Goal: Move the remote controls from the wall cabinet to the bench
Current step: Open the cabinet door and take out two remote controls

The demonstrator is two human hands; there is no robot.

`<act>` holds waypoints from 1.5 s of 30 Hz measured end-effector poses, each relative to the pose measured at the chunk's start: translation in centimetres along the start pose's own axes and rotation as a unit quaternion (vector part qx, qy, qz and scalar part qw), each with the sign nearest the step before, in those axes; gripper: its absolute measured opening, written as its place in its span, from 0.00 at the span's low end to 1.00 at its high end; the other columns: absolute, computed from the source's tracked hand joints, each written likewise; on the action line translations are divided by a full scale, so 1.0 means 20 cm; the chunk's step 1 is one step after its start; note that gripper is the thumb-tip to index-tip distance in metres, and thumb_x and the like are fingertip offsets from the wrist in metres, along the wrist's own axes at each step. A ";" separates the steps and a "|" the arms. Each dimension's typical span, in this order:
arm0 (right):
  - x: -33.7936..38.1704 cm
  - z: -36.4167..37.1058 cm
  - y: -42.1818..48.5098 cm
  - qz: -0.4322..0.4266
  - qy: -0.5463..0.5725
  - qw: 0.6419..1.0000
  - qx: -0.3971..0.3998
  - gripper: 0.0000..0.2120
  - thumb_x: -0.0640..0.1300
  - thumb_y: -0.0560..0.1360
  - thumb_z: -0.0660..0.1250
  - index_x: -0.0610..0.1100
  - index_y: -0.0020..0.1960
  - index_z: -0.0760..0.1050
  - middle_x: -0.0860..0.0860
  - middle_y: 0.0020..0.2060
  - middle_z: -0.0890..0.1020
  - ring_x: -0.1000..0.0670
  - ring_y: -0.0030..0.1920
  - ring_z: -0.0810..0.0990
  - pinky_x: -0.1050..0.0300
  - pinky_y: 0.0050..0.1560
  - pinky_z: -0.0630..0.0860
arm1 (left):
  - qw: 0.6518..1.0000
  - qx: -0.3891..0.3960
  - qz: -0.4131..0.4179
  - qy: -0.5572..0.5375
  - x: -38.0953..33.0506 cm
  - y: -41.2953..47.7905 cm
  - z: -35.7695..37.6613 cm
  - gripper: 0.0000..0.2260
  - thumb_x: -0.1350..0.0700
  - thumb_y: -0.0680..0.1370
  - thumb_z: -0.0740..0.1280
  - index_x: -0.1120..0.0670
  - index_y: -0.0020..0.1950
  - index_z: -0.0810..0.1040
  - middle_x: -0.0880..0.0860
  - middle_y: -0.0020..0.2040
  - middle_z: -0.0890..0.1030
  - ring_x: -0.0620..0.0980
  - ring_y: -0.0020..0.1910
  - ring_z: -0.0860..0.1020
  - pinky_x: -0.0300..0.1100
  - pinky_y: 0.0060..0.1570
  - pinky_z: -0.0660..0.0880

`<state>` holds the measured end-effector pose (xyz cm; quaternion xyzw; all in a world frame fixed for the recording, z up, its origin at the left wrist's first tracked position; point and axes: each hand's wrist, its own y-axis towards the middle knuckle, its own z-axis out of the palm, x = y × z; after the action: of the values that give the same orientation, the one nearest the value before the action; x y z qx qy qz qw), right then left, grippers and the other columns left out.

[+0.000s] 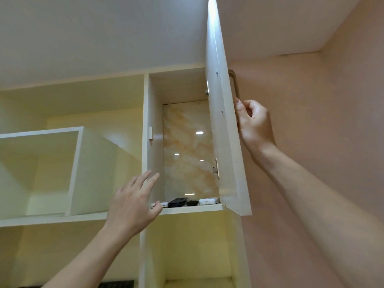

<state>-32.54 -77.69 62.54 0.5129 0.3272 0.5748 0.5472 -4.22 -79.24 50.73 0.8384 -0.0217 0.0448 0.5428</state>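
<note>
remote controls [182,202] lie inside the wall cabinet [152,142]; our right hand [252,123] fingers clamp its door handle [234,84], left hand [133,206] fingers apart, reaching to grasp next.

A pale white ceiling [104,28] meets a pink wall [311,100] on the right. Left of the tall compartment, an open cream shelf bay [72,100] holds a white open-fronted box [41,173]. Below, another open yellowish bay [197,246] shows. A dark keyboard-like object [116,284] sits at the bottom edge.
</note>
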 end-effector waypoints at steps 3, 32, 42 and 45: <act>0.05 -0.04 -0.04 -0.017 -0.040 0.999 -0.014 0.17 0.57 0.78 0.67 0.44 0.54 0.76 0.54 0.41 0.79 0.55 0.40 0.76 0.54 0.44 0.75 | 1.000 -0.017 0.002 -0.026 0.01 -0.05 -0.03 0.31 0.45 0.75 0.68 0.48 0.77 0.65 0.48 0.77 0.69 0.52 0.68 0.73 0.48 0.60 0.72; -0.58 0.51 -0.74 -0.071 -0.412 0.832 0.365 0.21 0.52 0.75 0.65 0.49 0.66 0.70 0.51 0.57 0.75 0.48 0.57 0.76 0.50 0.51 0.75 | 0.978 0.030 0.205 -0.036 0.15 0.04 0.36 0.24 0.47 0.77 0.66 0.58 0.69 0.71 0.54 0.61 0.77 0.54 0.60 0.77 0.48 0.77 0.56; -0.65 0.62 -0.66 -0.030 -0.423 0.789 0.445 0.21 0.59 0.76 0.60 0.46 0.61 0.75 0.49 0.53 0.77 0.44 0.54 0.77 0.50 0.48 0.73 | 0.973 0.079 0.209 0.063 0.10 0.13 0.37 0.15 0.48 0.77 0.62 0.58 0.55 0.76 0.56 0.52 0.79 0.57 0.48 0.78 0.47 0.54 0.70; -0.66 0.62 -0.67 -0.043 -0.436 0.783 0.441 0.20 0.61 0.76 0.60 0.45 0.50 0.76 0.49 0.45 0.77 0.44 0.47 0.76 0.49 0.43 0.73 | 0.963 0.106 0.215 0.122 0.08 0.14 0.36 0.11 0.49 0.77 0.63 0.56 0.50 0.76 0.55 0.49 0.82 0.56 0.45 0.79 0.45 0.51 0.69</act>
<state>-18.45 -90.21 50.21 0.8795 0.2930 0.0586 0.3704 -2.52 -86.96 50.48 0.8550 -0.1296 0.2645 0.4268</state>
